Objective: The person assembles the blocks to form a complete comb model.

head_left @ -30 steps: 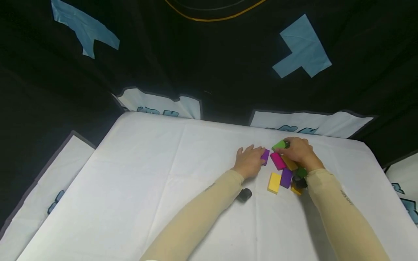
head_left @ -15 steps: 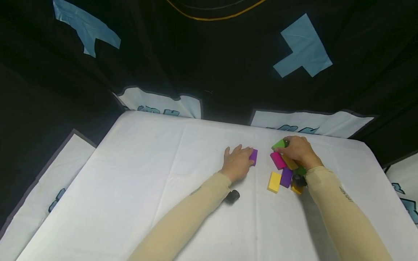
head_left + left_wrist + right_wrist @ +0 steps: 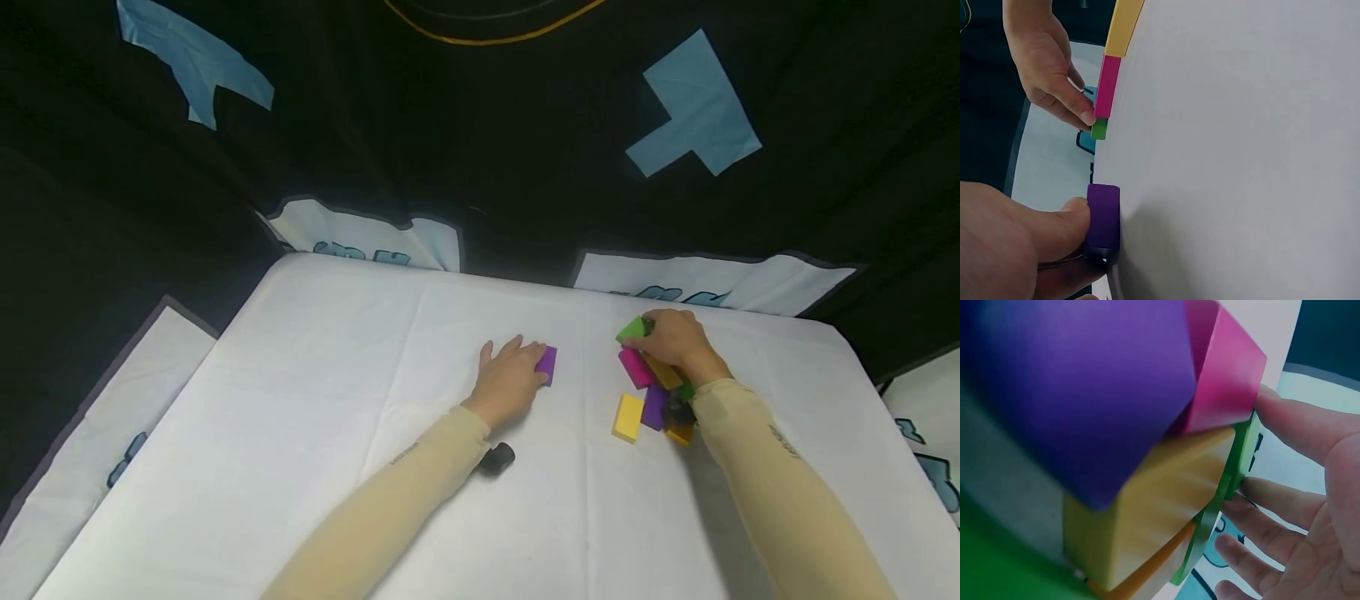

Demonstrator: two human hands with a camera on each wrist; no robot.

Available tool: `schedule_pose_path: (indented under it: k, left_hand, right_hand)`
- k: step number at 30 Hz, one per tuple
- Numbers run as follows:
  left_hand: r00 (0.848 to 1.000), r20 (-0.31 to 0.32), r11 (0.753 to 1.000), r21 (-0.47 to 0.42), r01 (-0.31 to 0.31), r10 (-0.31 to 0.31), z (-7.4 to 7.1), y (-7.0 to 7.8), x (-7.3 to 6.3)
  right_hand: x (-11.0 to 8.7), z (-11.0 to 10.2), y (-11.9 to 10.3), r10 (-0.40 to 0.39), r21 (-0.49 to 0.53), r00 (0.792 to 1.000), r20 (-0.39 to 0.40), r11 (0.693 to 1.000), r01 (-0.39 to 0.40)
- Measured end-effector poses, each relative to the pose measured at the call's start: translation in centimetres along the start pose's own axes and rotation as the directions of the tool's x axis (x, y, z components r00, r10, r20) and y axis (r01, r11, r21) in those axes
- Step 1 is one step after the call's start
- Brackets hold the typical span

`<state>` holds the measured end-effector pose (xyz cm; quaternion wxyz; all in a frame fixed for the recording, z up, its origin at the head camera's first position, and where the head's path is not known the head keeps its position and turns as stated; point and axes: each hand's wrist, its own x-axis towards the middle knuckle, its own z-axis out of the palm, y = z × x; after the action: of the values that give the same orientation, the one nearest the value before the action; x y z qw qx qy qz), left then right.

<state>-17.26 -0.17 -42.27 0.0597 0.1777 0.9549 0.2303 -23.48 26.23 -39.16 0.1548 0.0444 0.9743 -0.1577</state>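
Observation:
My left hand pinches a purple block between thumb and fingers, down on the white table near its middle. The left wrist view shows the thumb against one face of that purple block. Over the right-hand heap, my right hand grips a light green block at the heap's far end. A pink block lies just below the green one. In the right wrist view the thumb is by the pink block, with the other fingers along the green block's far side.
Under the right hand lie an orange-brown block, a second purple block and other blocks, partly hidden by the wrist. A yellow block lies left of them. Black cloth hangs behind the table.
My left hand has slid the purple block leftward, away from the heap. My right hand has shifted slightly left with the light green block.

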Motion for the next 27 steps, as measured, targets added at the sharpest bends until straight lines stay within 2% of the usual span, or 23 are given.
schedule_pose_path:
  k: [6, 13, 19, 27]
  left_hand:
    - [0.999, -0.038, 1.0, 0.023, 0.002, -0.001, -0.4, -1.1, -0.8]
    - [0.997, -0.075, 0.999, 0.041, 0.036, -0.032, -0.1, -1.4, -1.2]
    - [0.996, -0.078, 0.997, 0.065, 0.048, -0.043, -0.2, -1.2, -1.5]
    - [0.996, -0.078, 0.999, 0.006, 0.051, -0.051, -0.5, -1.2, -1.7]
  right_hand:
    - [0.2, 0.2, -1.1, -0.03, 0.005, 1.0, 0.001, 1.0, 0.03]
    - [0.5, 0.8, -2.0, -0.057, 0.034, 0.998, 0.001, 0.998, 0.057]
    - [0.9, 1.3, -3.0, -0.152, 0.007, 0.988, -0.041, 0.988, 0.152]
    - [1.1, 1.8, -4.5, -0.234, 0.026, 0.971, -0.053, 0.971, 0.236]
